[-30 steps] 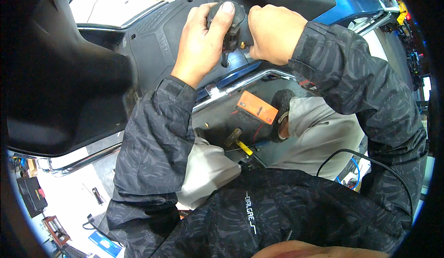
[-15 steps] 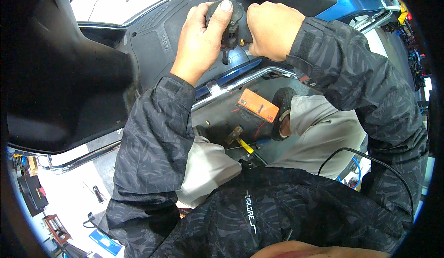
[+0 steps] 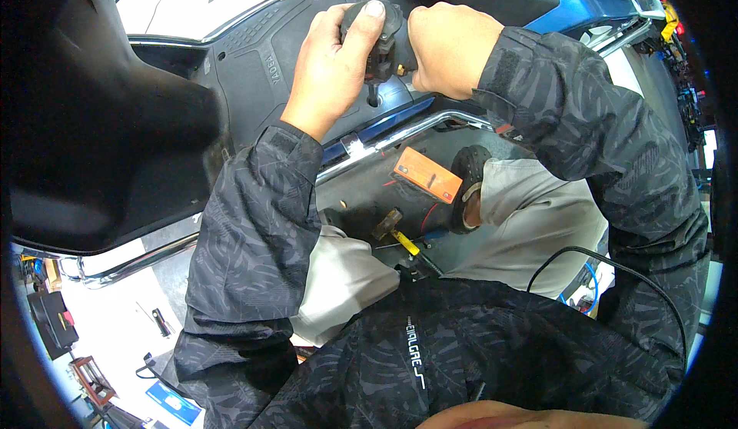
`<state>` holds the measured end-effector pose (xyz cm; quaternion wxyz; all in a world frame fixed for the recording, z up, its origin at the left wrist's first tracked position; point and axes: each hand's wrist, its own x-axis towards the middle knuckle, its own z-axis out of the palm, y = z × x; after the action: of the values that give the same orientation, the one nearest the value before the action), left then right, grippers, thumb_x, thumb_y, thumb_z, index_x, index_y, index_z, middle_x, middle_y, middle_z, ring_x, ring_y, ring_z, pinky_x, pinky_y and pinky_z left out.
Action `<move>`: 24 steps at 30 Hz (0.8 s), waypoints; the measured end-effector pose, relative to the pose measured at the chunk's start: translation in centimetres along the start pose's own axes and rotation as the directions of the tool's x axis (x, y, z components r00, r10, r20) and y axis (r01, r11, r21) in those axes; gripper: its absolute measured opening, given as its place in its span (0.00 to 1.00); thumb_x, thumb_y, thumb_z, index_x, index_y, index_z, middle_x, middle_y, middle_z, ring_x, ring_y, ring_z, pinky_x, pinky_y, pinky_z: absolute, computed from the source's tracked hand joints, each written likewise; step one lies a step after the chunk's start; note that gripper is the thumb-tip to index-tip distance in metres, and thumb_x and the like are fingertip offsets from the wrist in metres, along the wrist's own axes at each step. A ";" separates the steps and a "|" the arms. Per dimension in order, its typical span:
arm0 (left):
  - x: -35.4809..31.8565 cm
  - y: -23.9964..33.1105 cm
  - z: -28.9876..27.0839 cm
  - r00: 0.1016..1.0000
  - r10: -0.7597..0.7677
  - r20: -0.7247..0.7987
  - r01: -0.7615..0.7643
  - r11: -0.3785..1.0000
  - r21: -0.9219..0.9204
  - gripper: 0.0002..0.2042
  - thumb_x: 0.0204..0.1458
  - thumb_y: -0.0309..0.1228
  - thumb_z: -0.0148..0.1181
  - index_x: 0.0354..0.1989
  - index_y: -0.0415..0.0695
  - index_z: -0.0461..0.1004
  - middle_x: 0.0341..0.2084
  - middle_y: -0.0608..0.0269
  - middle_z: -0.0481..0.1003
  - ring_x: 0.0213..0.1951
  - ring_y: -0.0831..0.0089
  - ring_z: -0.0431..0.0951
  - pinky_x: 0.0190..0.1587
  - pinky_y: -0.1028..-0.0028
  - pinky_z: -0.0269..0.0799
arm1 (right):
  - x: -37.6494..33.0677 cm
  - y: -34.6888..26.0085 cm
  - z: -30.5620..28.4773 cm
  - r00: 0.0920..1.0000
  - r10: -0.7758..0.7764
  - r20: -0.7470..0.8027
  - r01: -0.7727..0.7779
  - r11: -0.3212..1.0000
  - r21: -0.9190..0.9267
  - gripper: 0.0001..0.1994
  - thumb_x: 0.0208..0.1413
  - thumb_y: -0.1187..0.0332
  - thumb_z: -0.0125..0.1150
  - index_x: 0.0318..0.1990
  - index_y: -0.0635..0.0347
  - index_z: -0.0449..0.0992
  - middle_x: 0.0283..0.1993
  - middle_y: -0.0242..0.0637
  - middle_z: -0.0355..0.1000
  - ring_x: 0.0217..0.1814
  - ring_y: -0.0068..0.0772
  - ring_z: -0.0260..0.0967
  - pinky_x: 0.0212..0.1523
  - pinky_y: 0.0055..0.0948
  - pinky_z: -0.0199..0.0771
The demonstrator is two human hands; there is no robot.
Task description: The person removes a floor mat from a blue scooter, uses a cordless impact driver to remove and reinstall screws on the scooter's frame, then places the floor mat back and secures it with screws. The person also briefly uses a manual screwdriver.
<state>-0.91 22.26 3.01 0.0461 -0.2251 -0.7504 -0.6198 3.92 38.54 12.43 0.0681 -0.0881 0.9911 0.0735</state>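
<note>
Over the footboard (image 3: 244, 75), hands (image 3: 327, 71) grip a probable tool (image 3: 392, 23)

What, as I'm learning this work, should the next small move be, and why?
Perhaps press the black tool gently downward: its bit appears at a footboard hole, the left hand clasps it, and the right hand seems closed on it.

On the grey floor (image 3: 354, 185) lies a box with an orange top (image 3: 428, 175); a thin red wire (image 3: 429, 215) curves beside it. Near them is a hammer (image 3: 405, 244) with a yellow and black handle. At lower left are a black case (image 3: 50, 325) with a red patch, a brown frame (image 3: 91, 381) and a blue-and-white panel (image 3: 173, 404). A blue cord (image 3: 593, 283) bends at lower right.
</note>
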 end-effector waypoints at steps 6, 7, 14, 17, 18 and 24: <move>0.1 -0.6 0.1 1.000 -0.027 0.004 0.027 0.999 -0.047 0.36 0.62 0.60 0.56 0.55 0.32 0.75 0.45 0.47 0.73 0.44 0.62 0.78 0.47 0.66 0.76 | 0.1 0.1 0.1 0.999 -0.037 -0.031 0.037 0.999 0.007 0.18 0.47 0.66 0.77 0.41 0.70 0.81 0.34 0.55 0.80 0.37 0.53 0.83 0.42 0.40 0.85; 0.1 -0.6 0.1 1.000 -0.019 0.001 0.019 0.998 -0.052 0.35 0.62 0.60 0.56 0.55 0.32 0.75 0.45 0.47 0.73 0.44 0.62 0.78 0.47 0.66 0.76 | 0.1 0.1 0.1 0.999 -0.041 -0.025 0.041 0.999 0.003 0.18 0.47 0.66 0.77 0.41 0.70 0.81 0.33 0.55 0.80 0.37 0.53 0.83 0.42 0.40 0.85; -0.1 -0.5 0.1 0.997 -0.072 0.020 0.074 0.992 -0.101 0.34 0.62 0.58 0.57 0.55 0.31 0.75 0.46 0.47 0.74 0.42 0.63 0.80 0.43 0.67 0.79 | 0.4 0.4 0.3 0.998 -0.057 -0.035 0.056 0.998 -0.014 0.19 0.46 0.65 0.77 0.41 0.69 0.80 0.33 0.55 0.80 0.37 0.52 0.83 0.43 0.39 0.85; -0.2 -0.3 -0.1 0.999 -0.042 0.012 0.043 0.996 -0.076 0.34 0.63 0.57 0.57 0.54 0.31 0.75 0.45 0.48 0.74 0.41 0.65 0.80 0.38 0.68 0.80 | 0.7 0.8 0.3 0.990 -0.111 -0.081 0.105 0.991 -0.080 0.20 0.45 0.65 0.78 0.42 0.69 0.80 0.33 0.54 0.81 0.37 0.52 0.83 0.43 0.40 0.85; -0.2 -0.2 -0.2 1.000 -0.012 0.003 0.012 0.999 -0.033 0.34 0.63 0.57 0.57 0.54 0.31 0.74 0.44 0.48 0.74 0.40 0.66 0.80 0.36 0.69 0.81 | 0.9 0.8 0.2 0.988 -0.124 -0.093 0.115 0.989 -0.097 0.21 0.44 0.64 0.78 0.42 0.68 0.80 0.33 0.53 0.81 0.37 0.52 0.83 0.43 0.40 0.85; -0.3 0.2 -0.6 0.992 -0.121 0.018 0.122 0.987 -0.109 0.34 0.63 0.58 0.57 0.54 0.31 0.75 0.39 0.52 0.76 0.37 0.69 0.79 0.39 0.68 0.79 | 1.9 0.4 -0.5 0.994 -0.108 0.004 0.108 0.988 -0.115 0.21 0.42 0.64 0.79 0.42 0.68 0.81 0.35 0.53 0.81 0.38 0.51 0.84 0.43 0.40 0.85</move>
<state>-0.65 21.62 3.19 -0.0085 -0.1845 -0.7278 -0.6605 1.91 38.54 12.67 0.0657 -0.1454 0.9791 0.1264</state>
